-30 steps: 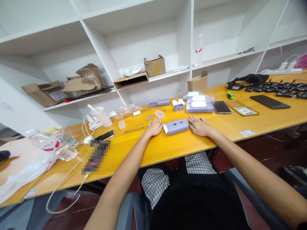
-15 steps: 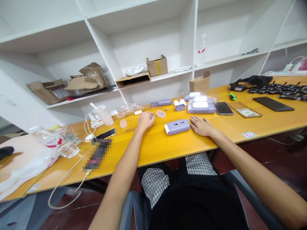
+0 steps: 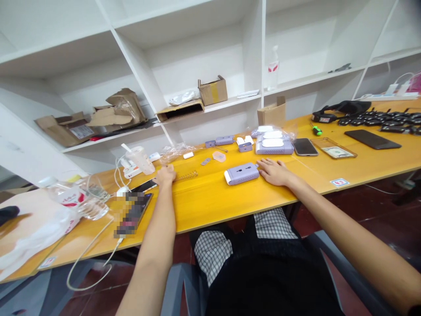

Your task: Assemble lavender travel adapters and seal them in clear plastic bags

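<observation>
My left hand [image 3: 165, 175] is curled shut at the table's left middle, just past a coiled brass spring [image 3: 186, 176], and a pink translucent piece is hidden inside it. My right hand [image 3: 274, 172] lies flat and open, with its fingertips beside the right end of a lilac rectangular device [image 3: 241, 174]. Another pink translucent piece [image 3: 219, 156] and a small grey plate [image 3: 205, 161] sit farther back, between the hands. Behind the device stand lilac housings [image 3: 224, 140] and a stacked lilac unit with white pads [image 3: 274, 145].
The yellow table [image 3: 210, 199] carries a smartphone [image 3: 305, 147], a dollar bill in a clear case [image 3: 333, 152], a screwdriver [image 3: 316, 130], and several black devices [image 3: 375, 119]. At left are a plastic bottle [image 3: 77, 197], a white bag [image 3: 33, 228], and cables. White shelves hold cardboard boxes [image 3: 213, 91].
My left hand has moved left from near the spring, and the pink piece that lay there is no longer visible. My right hand has barely moved. The lilac device stays put.
</observation>
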`<state>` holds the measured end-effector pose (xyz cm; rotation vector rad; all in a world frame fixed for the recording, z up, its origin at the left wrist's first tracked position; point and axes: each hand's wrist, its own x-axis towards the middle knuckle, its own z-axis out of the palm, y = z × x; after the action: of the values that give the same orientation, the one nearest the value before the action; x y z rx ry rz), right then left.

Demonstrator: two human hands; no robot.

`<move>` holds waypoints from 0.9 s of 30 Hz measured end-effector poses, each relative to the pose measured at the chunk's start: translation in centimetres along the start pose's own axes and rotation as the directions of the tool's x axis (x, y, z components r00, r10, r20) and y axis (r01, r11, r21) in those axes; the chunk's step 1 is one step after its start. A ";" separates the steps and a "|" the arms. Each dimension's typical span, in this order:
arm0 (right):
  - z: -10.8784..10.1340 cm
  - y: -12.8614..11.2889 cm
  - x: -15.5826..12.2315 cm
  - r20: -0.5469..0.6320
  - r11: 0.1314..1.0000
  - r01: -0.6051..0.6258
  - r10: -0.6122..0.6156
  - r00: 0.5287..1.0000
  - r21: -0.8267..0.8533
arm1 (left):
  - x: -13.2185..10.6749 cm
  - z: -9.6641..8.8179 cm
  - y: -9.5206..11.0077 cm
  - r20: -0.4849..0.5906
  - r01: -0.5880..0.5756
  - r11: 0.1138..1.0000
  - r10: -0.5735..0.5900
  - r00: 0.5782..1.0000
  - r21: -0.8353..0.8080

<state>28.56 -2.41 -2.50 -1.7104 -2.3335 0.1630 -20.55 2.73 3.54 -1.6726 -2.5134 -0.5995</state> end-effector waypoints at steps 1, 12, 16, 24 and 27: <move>0.0 0.1 0.0 -0.012 1.000 0.014 -0.014 1.000 0.013 | 0.0 0.1 0.1 -0.017 0.036 0.999 -0.036 0.999 -0.003; -1.9 -0.5 -1.5 -0.073 0.947 0.249 -0.239 0.968 0.205 | -4.3 -0.4 11.0 0.008 -0.733 0.623 0.764 0.646 -0.273; -2.2 -1.2 -1.8 -0.048 0.931 0.269 -0.265 0.963 0.247 | -7.2 1.1 13.9 0.099 -0.792 0.472 0.875 0.473 -0.387; -1.8 -1.3 -1.2 -0.074 0.945 0.241 -0.230 0.970 0.222 | -8.0 1.5 13.1 0.319 -0.668 0.473 0.881 0.350 -0.575; -1.8 -1.1 -1.0 -0.085 0.950 0.221 -0.207 0.975 0.221 | -7.8 0.3 12.8 0.374 -0.646 0.530 0.847 0.377 -0.549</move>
<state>28.31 -3.81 -0.61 -1.3266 -2.3315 0.3222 -5.80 0.30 4.84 -3.2748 -1.4651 -0.3696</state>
